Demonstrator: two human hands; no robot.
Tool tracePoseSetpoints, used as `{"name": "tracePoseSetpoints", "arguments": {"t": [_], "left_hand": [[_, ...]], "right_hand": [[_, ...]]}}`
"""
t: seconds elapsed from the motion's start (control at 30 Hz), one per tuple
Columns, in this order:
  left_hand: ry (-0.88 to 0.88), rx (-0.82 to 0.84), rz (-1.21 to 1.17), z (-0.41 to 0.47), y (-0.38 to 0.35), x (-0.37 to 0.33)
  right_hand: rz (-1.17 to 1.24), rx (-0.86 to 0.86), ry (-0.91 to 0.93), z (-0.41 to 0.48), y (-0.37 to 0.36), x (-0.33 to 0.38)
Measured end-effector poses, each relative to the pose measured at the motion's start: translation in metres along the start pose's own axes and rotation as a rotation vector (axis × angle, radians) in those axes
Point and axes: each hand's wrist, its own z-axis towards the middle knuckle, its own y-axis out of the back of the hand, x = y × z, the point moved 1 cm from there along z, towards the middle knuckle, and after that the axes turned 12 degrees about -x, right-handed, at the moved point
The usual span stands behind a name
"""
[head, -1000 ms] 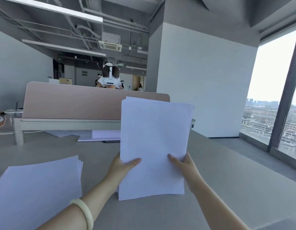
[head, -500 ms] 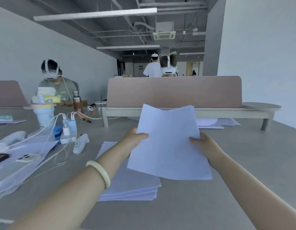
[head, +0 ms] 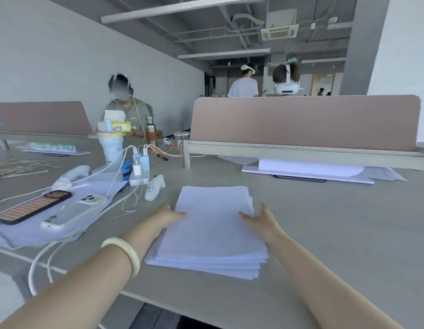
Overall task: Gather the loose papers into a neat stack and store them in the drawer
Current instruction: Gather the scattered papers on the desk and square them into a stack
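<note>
- Far left on the grey desk [head: 325,233] lies a scatter of thin pale sticks [head: 13,166], and behind them stands a pinkish divider panel [head: 42,116].
- Nearer, a dark phone [head: 32,207] with a patterned orange case lies beside a second phone in a clear case [head: 73,211]; both rest on a loose white sheet [head: 35,233], with white charging cables [head: 40,260] trailing across it.
- A white handheld controller [head: 155,187] sits just left of the paper, next to a cluster of white plug adapters [head: 140,167].
- Behind those, a seated person in a headset [head: 125,108] works at the far side of the desk.
- The left hand [head: 167,216], with a pale bangle [head: 125,254] on the wrist, grips the left edge of the paper stack [head: 213,231], thumb on top and the fingers tucked underneath, as far as I can make out.
- The stack lies flat on the desk in front of the wearer, its layers slightly fanned at the near edge.
- The right hand [head: 261,218] holds the right edge of the stack, thumb pressed on the top sheet and fingers spread loosely at the side.
- Beyond it, a second divider panel [head: 303,122] stands across the desk, with more white sheets [head: 310,168] lying beneath its rail.
</note>
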Motion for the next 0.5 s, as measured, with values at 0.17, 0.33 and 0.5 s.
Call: {"name": "tracePoseSetpoints", "arguments": {"t": [0.17,0.33,0.5], "left_hand": [[0.074,0.152,-0.21,0.003,-0.004,-0.005],[0.132,0.24,-0.362,-0.025,-0.026,-0.03],[0.168,0.337,-0.531,-0.052,-0.084,-0.057]], "right_hand": [[0.287,0.156,-0.076,-0.011,0.002,-0.002],[0.225,0.066,-0.116,-0.011,0.054,-0.016],[0.175,-0.033,-0.085,-0.012,0.129,-0.044]]}}
